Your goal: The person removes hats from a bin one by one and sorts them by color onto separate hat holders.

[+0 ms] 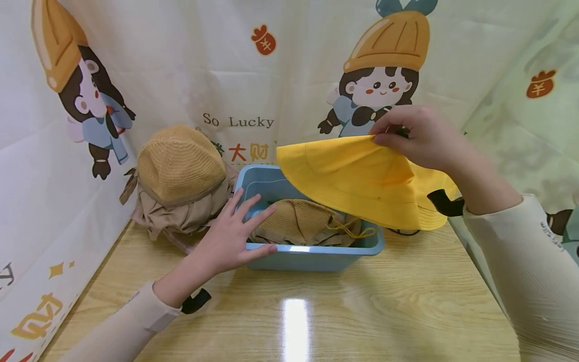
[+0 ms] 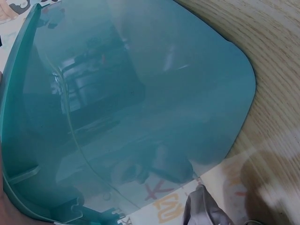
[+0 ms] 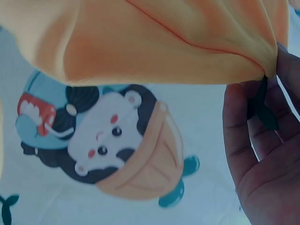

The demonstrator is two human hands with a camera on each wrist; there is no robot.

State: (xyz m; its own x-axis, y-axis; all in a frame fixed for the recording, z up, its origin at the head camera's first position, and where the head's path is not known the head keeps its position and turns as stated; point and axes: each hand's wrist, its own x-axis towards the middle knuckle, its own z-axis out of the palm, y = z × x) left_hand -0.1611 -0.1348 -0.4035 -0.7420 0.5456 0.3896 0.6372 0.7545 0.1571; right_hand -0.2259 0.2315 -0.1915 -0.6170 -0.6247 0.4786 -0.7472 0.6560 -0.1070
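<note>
My right hand (image 1: 416,133) pinches a yellow bucket hat (image 1: 344,176) by its top, above the right part of a blue plastic bin (image 1: 298,260). In the right wrist view, a dark green leaf-shaped tab (image 3: 266,112) shows at the hat's tip beside the fingers. Inside the bin lies a tan knitted hat (image 1: 294,221) with a yellow cord (image 1: 362,232) over its right part. My left hand (image 1: 230,236), fingers spread, is at the bin's left front corner; the bin's wall (image 2: 140,93) fills most of the left wrist view.
Left of the bin, another tan knitted hat (image 1: 181,166) with a beige cloth brim rests on the wooden table (image 1: 384,306). More yellow fabric (image 1: 434,221) with a stitched brim shows right of the bin; whether it is a separate hat I cannot tell. Printed curtains (image 1: 289,85) stand behind.
</note>
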